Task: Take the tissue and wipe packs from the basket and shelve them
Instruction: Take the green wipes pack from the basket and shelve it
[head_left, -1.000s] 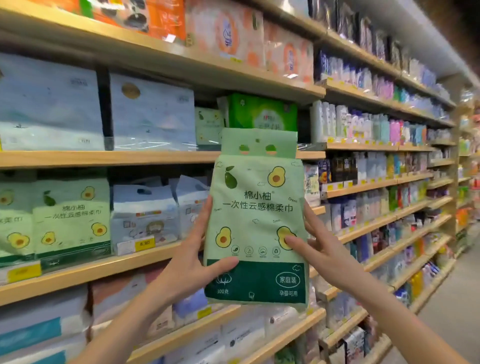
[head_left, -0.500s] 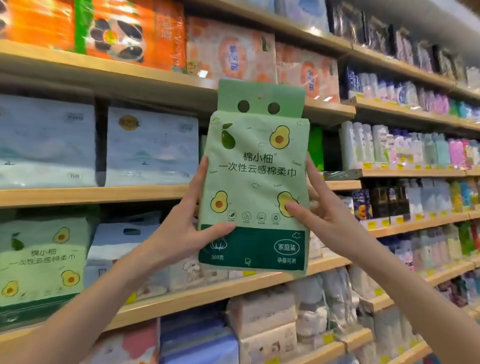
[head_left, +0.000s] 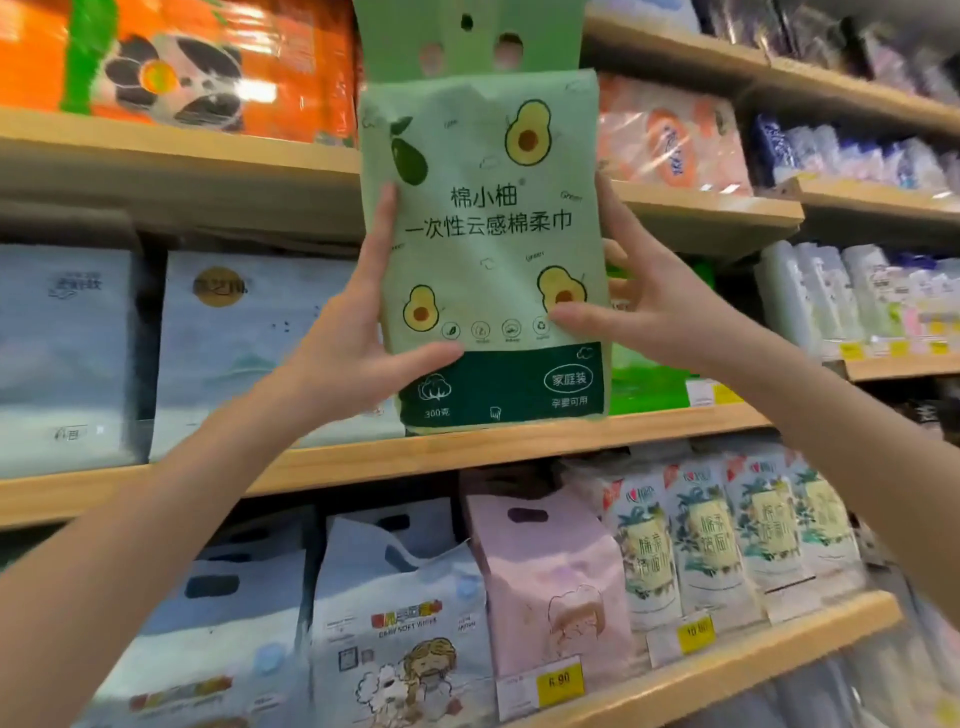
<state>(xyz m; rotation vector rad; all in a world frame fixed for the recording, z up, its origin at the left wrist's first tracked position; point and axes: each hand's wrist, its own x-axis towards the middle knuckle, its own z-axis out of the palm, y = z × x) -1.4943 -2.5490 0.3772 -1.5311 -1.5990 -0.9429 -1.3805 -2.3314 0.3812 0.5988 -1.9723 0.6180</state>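
A pale green tissue pack (head_left: 483, 249) with avocado pictures and a dark green bottom band is held upright in front of the shelves. My left hand (head_left: 353, 343) grips its left edge, thumb across the front. My right hand (head_left: 639, 306) clasps its right edge, thumb on the front. The pack's bottom edge sits level with the front lip of a wooden shelf (head_left: 467, 452), and its handle flap reaches the top of the view. Whether it rests on the shelf is unclear. The basket is out of view.
Pale blue tissue packs (head_left: 244, 338) fill the same shelf to the left, a bright green pack (head_left: 649, 384) stands behind on the right. Orange packs (head_left: 197, 62) sit on the shelf above. Blue, pink and white wipe packs (head_left: 550, 582) stand on the shelf below with yellow price tags.
Both hands have raised the green pack from the lower shelves up to the shelf with the pale blue packs. The camera has tilted up and come closer.
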